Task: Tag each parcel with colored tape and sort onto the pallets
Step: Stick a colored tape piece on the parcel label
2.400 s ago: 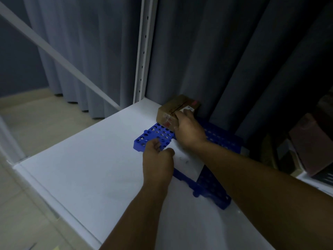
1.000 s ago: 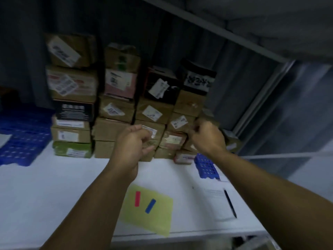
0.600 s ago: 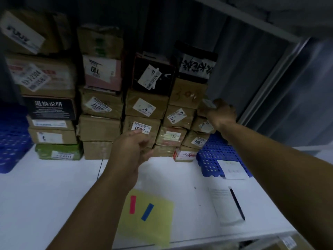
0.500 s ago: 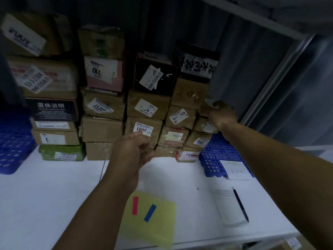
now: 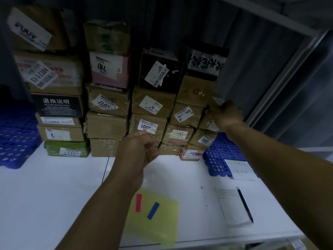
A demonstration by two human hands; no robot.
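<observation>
The right hand [image 5: 225,114] has come to the stack's right end and seems to curl round a small top parcel [image 5: 215,101] (it's dim there), the next one for tagging. The left hand [image 5: 138,152] hovers loosely curled, empty. The tape strips [image 5: 138,202] wait by the surface's [image 5: 54,186] near edge.

2 bare arms reach forward, hands well apart.
The left hand [image 5: 138,152] hovers in mid-air, its back toward the camera, fingers loosely curled with nothing visible in them. The right hand [image 5: 226,114] stretches farther and higher, fingers curled on a small parcel [image 5: 214,103].
</observation>
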